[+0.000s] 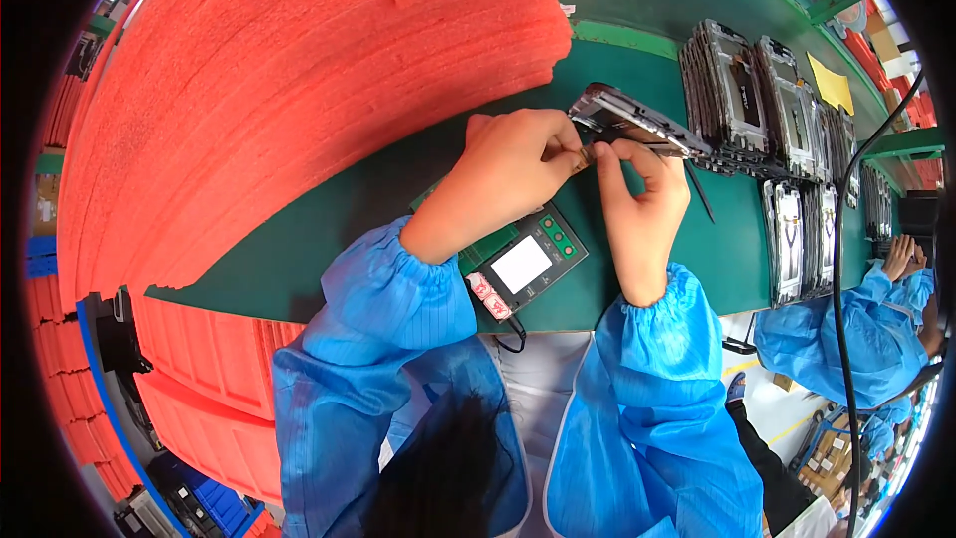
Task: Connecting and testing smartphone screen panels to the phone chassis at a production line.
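Note:
A dark phone screen assembly (pixel 642 124) with a silvery frame edge stands tilted over the green table, just beyond my fingertips. My left hand (pixel 508 167) is closed in a pinch on a small tan strip, which looks like a flex cable (pixel 585 156), at the assembly's near side. From the right, my right hand (pixel 645 207) brings its closed thumb and index fingertips to the same strip; the fingers hide most of it. Below my left wrist lies a black tester box (pixel 522 265) with a white panel, green button area and a cable at its near edge.
Red foam sheets (pixel 329 90) form a tall curved stack on the left. Several stacks of phone frames (pixel 732 90) stand at the right, with a yellow note (pixel 831 86) on one. A black cable (pixel 841 309) hangs at the right, before a co-worker in blue (pixel 846 344).

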{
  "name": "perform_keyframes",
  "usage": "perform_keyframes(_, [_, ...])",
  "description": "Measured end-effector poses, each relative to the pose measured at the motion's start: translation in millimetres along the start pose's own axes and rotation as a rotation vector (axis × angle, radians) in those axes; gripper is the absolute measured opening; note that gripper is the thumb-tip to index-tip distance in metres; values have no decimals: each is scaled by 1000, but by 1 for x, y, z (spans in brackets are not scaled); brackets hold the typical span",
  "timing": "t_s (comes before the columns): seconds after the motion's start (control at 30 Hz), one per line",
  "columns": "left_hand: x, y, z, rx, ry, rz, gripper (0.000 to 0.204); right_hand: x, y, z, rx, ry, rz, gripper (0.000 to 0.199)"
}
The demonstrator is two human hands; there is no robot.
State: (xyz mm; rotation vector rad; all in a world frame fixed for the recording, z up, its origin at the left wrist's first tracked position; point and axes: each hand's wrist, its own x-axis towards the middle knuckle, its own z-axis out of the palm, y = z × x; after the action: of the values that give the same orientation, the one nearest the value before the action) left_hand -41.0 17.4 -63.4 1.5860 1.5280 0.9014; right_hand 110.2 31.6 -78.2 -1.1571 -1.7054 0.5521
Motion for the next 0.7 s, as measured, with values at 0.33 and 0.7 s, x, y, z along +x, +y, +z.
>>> perform_keyframes(0.33, [-1,-8,5,-40,58,150,11,0,4,-4,9,-20,-25,10])
perform_keyframes(0.7, [-7,-2,6,250,164,448,9,2,4,-6,29,-53,10,9])
